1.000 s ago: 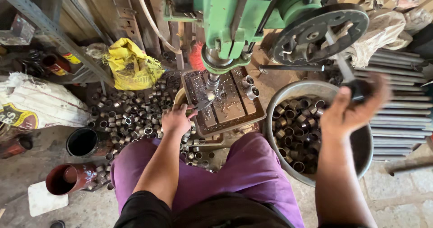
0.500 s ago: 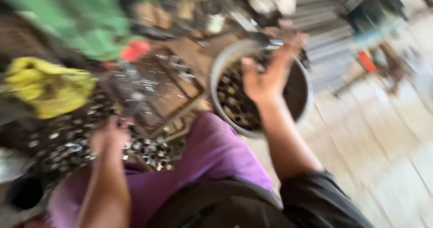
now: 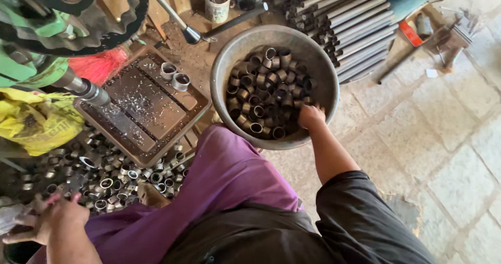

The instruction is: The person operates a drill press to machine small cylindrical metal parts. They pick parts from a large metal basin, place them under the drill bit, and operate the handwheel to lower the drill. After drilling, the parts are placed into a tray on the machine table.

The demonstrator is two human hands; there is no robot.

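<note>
Hands (image 3: 311,116) over ring-filled basin (image 3: 222,66) on stone-paved workshop floor (image 3: 443,139)

Dull metal basin (image 3: 224,71) (shiny steel rings (image 3: 266,94) inside)

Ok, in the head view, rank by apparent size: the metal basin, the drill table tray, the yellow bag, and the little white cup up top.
Largest to smallest:
metal basin
drill table tray
yellow bag, partly hidden, so unsure
white cup
</note>
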